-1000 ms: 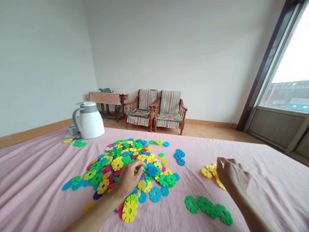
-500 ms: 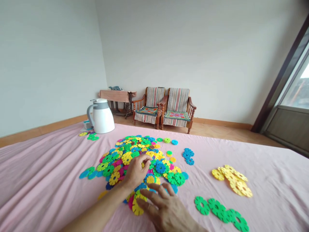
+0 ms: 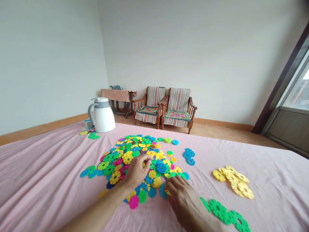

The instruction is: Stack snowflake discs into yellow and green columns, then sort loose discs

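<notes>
A heap of flat plastic flower-shaped discs (image 3: 135, 154) in yellow, green, blue and pink lies on the pink cloth (image 3: 48, 180). My left hand (image 3: 136, 172) rests on the heap with fingertips pinched on a yellow disc at its top. My right hand (image 3: 183, 196) lies at the heap's near right edge, fingers curled over discs; a yellow one shows under them. A sorted pile of yellow discs (image 3: 233, 182) lies to the right. A row of green discs (image 3: 224, 212) sits in front of it, and a small blue group (image 3: 188, 154) lies behind.
A white jug (image 3: 102, 116) stands at the far left of the cloth, with a few yellow and green discs (image 3: 90, 135) beside it. Two striped wooden chairs (image 3: 165, 109) and a small table (image 3: 118, 96) stand against the back wall. A window frame is at right.
My right hand has come from the yellow pile at the right across to the near edge of the heap. The big yellow disc at the front is gone from its spot. The view shifted left.
</notes>
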The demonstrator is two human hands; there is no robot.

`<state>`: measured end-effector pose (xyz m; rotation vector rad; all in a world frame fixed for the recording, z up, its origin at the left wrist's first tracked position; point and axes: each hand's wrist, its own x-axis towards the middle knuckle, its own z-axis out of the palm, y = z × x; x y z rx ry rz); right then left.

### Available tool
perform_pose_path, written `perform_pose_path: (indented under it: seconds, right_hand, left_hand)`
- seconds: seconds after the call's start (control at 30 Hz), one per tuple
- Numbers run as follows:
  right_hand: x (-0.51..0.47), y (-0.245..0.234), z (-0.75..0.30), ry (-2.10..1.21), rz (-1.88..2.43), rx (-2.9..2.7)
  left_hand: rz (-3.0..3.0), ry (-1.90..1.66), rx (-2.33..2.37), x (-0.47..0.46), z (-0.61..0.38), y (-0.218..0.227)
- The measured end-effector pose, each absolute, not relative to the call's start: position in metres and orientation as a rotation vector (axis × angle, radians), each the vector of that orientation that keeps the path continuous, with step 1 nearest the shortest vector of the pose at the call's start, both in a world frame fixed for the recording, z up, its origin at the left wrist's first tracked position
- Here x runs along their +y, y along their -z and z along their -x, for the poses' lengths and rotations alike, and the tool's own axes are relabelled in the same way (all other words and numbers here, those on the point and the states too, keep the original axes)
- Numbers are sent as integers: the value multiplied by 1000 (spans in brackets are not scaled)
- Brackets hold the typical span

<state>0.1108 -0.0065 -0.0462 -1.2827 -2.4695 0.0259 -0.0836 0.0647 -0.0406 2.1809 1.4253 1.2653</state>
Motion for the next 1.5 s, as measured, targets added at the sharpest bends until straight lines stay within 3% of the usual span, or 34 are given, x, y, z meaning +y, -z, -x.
perform_pose_path:
  seconds: [0.3,0.67,1.03,1.3,1.5]
  right_hand:
    - [3,48,-134,-129,1558,-2186]
    - [-6,41,-137,-284,1506,-2167]
    - [11,47,-147,-656,1474,-1833]
    - [9,46,-132,-1213,1137,-1494]
    - [10,51,-125,-1300,1139,-1399]
  left_hand:
    - [-2162,-1245,1427,65,84,41]
    - [-2159,-1224,1415,63,82,40]
    - [-2321,-1125,1232,48,73,39]
    - [-2511,-870,998,22,58,25]
    - [-2509,-885,1056,22,54,34]
